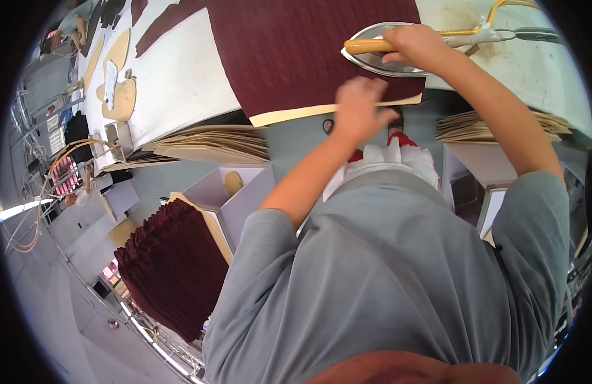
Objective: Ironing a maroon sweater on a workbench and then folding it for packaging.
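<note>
Since the maroon ribbed knit panel lies flat on the tabletop, partly under the iron, it's probably soft and floppy, so I'd hold its edges. Right hand: grip wrapped round the likely heavy iron's wooden handle. Left hand: blurry, loosely spread, touching unclear. Cream board lines the near edge; there's room leftward, yellow hose right.

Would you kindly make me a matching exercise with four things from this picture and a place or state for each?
1. Iron
2. Left hand
3. Maroon fabric pile
4. Tan flat pieces

A. Lower left, beside the left sleeve
B. Motion-blurred, at the maroon cloth's near edge
C. On the white table's left part
D. Gripped by the right hand

Pairs: 1-D; 2-B; 3-A; 4-C
</note>
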Tool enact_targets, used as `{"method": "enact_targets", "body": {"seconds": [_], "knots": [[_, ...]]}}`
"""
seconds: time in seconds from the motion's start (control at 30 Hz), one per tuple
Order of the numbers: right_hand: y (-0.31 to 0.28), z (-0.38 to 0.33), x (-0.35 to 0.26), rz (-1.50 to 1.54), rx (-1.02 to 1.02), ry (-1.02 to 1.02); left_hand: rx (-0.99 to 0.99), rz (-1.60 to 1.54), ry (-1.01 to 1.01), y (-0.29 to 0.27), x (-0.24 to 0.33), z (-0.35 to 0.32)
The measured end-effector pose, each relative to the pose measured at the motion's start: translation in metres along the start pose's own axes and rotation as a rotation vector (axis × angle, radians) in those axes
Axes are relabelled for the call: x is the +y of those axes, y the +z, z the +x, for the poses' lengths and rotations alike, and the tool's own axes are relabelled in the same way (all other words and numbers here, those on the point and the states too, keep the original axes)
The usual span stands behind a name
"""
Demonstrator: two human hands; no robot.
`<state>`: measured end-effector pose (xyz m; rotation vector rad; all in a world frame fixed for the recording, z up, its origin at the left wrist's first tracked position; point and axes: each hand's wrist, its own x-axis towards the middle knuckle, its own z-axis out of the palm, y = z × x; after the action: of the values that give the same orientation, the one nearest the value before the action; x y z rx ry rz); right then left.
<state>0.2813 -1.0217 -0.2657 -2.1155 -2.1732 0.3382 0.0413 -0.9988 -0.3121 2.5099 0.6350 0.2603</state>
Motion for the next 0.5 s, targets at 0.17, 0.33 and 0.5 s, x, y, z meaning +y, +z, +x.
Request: {"method": "enact_targets", "body": {"seconds": [0.17,0.33,0.5], "knots": [[0.005,0.048,-0.058,0.005,0.042,-0.032,0.109,0.150,0.176,-0.029,-0.090,-0.072],[0.010,0.118,-0.124,0.024,0.006,-0.021,0.280,0.221,-0.303,-0.089,-0.156,-0.109],[0.033,0.211,-0.220,0.289,-0.233,-0.130,0.252,0.273,-0.226,-0.069,-0.167,-0.143]]}}
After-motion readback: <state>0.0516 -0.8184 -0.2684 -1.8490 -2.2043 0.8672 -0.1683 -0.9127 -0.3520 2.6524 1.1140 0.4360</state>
